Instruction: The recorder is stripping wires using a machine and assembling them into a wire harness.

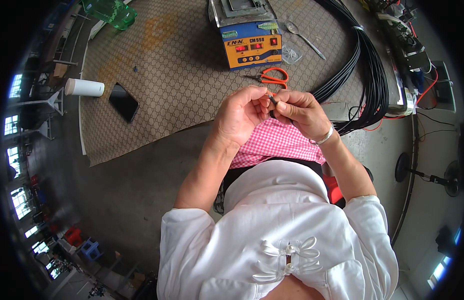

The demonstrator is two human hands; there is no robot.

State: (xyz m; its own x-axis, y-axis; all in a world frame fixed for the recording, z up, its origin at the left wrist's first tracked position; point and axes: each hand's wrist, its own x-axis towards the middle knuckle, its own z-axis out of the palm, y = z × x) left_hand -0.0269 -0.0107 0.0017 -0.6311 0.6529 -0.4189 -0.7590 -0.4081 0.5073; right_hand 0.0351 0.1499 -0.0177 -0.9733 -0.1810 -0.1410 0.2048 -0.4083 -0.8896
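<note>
Just beyond the pink-checked cloth on my lap, my two hands meet at the table's near edge. Between the thumb and fingers of my right hand is the end of a thin black cable. My left hand is curled, its thumb and forefinger pinched at the tip of that cable; the fingers partly hide the tip. Orange-handled scissors lie right behind my hands. A thick coil of black cable rests to the right, close to my right hand.
A blue-and-yellow powered box with a lit display stands behind the scissors. Nearby lie a spoon and a small clear bag. Leftward on the patterned table cover are a phone, a white tumbler and a green bottle.
</note>
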